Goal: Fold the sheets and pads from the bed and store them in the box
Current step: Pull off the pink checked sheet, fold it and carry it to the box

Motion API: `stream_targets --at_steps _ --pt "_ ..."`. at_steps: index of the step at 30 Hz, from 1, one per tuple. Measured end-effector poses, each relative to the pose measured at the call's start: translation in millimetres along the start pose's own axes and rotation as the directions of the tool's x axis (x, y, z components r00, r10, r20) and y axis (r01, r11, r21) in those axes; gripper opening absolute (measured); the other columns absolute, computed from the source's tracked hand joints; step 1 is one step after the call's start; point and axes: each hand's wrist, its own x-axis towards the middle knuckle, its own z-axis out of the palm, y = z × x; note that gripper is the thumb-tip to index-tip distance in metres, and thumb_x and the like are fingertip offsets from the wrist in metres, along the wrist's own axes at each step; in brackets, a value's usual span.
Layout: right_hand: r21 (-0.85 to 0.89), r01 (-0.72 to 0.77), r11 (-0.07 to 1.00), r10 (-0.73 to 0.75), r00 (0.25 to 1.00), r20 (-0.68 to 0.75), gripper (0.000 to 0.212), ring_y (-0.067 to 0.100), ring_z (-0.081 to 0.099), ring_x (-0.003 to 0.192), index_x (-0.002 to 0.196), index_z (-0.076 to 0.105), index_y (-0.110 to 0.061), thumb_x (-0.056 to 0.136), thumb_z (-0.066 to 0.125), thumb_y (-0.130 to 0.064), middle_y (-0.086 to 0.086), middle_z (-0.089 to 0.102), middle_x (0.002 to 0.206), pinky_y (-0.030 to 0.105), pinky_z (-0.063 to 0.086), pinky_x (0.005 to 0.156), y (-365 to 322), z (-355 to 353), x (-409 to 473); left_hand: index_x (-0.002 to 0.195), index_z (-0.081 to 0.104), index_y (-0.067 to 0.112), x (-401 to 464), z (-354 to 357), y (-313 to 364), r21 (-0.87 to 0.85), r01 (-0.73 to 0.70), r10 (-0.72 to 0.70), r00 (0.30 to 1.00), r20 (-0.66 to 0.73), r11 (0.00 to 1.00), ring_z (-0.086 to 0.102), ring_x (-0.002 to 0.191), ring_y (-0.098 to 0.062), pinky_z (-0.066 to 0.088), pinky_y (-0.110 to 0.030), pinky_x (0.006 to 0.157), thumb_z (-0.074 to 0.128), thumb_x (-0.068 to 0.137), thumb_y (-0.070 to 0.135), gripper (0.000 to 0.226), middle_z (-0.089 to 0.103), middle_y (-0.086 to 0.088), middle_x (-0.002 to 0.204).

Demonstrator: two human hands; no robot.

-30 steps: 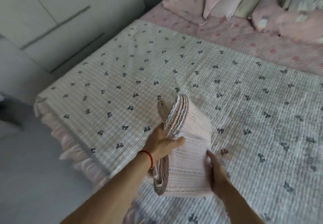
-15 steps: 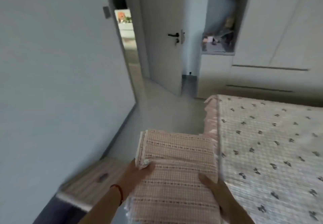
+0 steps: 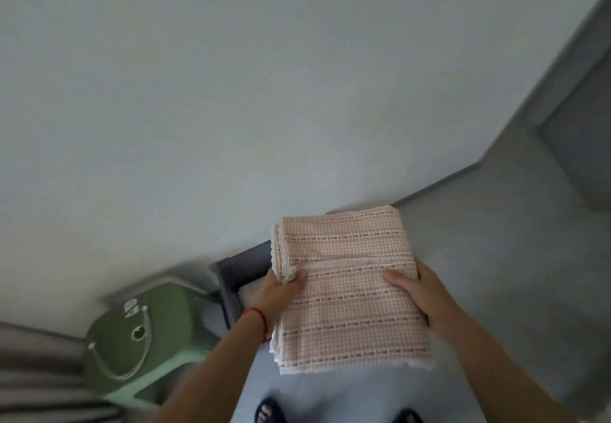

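A folded pink checked sheet (image 3: 347,284) lies flat between both my hands, held level at about waist height. My left hand (image 3: 281,293), with a red string at the wrist, grips its left edge near the layered fold. My right hand (image 3: 426,300) clasps its right edge, thumb on top. Below and behind the sheet's left side, a grey box (image 3: 238,274) stands on the floor against the wall; only its dark corner rim and a pale inside patch show.
A green rounded stool (image 3: 139,333) stands left of the box, by the pale wall (image 3: 264,92). Grey striped fabric (image 3: 36,376) fills the bottom left corner. My two feet (image 3: 267,411) are on the grey floor below the sheet. A dark doorway edge (image 3: 582,145) is at the right.
I have turned away from the bed to face the wall and floor. The folded sheet stays gripped in both hands and now hangs over the grey box.
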Motion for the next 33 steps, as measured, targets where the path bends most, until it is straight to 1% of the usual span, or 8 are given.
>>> stream_targets --at_steps 4,8,14,16,21,25,28,33 --pt "-0.057 -0.106 0.993 0.11 0.99 0.085 0.05 0.022 0.076 0.098 0.123 0.067 -0.025 0.078 0.088 -0.028 0.001 0.077 0.115 0.043 0.06 0.087 -0.8 78.3 36.5 0.135 0.057 0.03 20.8 -79.1 -27.8 -0.109 0.118 -0.129 0.987 -0.1 0.987 0.069 0.11 -0.031 0.057 -0.054 0.094 0.087 0.071 0.052 0.073 0.069 -0.005 0.127" --pt "-0.161 -0.205 0.966 0.234 0.953 0.195 0.037 0.022 0.075 0.093 0.116 0.067 -0.029 0.083 0.084 -0.029 -0.002 0.077 0.108 0.035 0.059 0.076 -1.1 120.8 87.4 0.125 0.064 0.018 27.3 -106.0 -40.5 -0.143 0.198 -0.218 0.965 -0.147 0.97 0.073 0.103 -0.03 0.057 -0.052 0.094 0.076 0.09 0.026 0.038 0.075 -0.008 0.115" --pt "-0.349 -0.342 0.872 0.459 0.819 0.344 0.047 0.027 0.07 0.109 0.123 0.064 -0.031 0.081 0.083 -0.04 0.0 0.074 0.118 0.053 0.051 0.102 53.4 167.8 206.4 0.115 0.067 0.011 86.1 -130.0 -97.5 -0.152 0.346 -0.375 0.888 -0.265 0.926 0.074 0.099 -0.032 0.058 -0.053 0.091 0.067 0.079 0.006 0.037 0.076 -0.012 0.107" --pt "-0.392 -0.381 0.837 0.519 0.778 0.353 0.047 0.025 0.07 0.108 0.124 0.063 -0.028 0.082 0.082 -0.039 0.001 0.074 0.118 0.05 0.052 0.101 82.0 182.5 247.4 0.115 0.068 0.014 120.6 -137.7 -126.3 -0.177 0.383 -0.421 0.848 -0.323 0.907 0.073 0.1 -0.031 0.056 -0.056 0.094 0.067 0.078 0.008 0.037 0.077 -0.009 0.107" --pt "-0.451 -0.375 0.81 0.53 0.797 0.288 0.018 0.023 0.075 0.094 0.108 0.07 -0.025 0.091 0.076 -0.025 0.001 0.078 0.104 0.041 0.056 0.086 161.7 207.8 353.0 0.121 0.063 0.027 234.5 -151.5 -204.1 -0.147 0.405 -0.431 0.83 -0.354 0.902 0.065 0.112 -0.025 0.051 -0.052 0.102 0.067 0.095 0.025 0.027 0.069 -0.001 0.12" --pt "-0.414 -0.382 0.826 0.503 0.83 0.239 0.029 0.024 0.076 0.092 0.113 0.068 -0.024 0.087 0.08 -0.026 0.002 0.078 0.103 0.046 0.059 0.089 240.4 225.9 435.7 0.128 0.058 0.029 332.4 -169.3 -279.0 -0.102 0.407 -0.412 0.814 -0.41 0.908 0.065 0.111 -0.023 0.053 -0.05 0.1 0.064 0.095 0.043 0.036 0.068 0.003 0.121" --pt "-0.386 -0.415 0.824 0.518 0.828 0.215 0.036 0.024 0.075 0.095 0.114 0.063 -0.027 0.085 0.083 -0.028 0.002 0.076 0.106 0.042 0.059 0.085 308.6 242.9 496.6 0.133 0.055 0.026 401.0 -184.0 -343.5 -0.062 0.389 -0.371 0.803 -0.466 0.919 0.065 0.11 -0.021 0.055 -0.047 0.097 0.065 0.096 0.036 0.039 0.067 0.002 0.121" --pt "-0.403 -0.396 0.825 0.513 0.824 0.241 0.075 0.019 0.073 0.104 0.133 0.06 -0.033 0.067 0.09 -0.054 -0.004 0.073 0.119 0.047 0.056 0.098 411.2 268.6 563.9 0.145 0.048 0.028 469.0 -191.2 -428.0 -0.038 0.347 -0.3 0.744 -0.597 0.937 0.062 0.113 -0.02 0.05 -0.043 0.103 0.062 0.098 0.035 0.05 0.064 0.003 0.127"
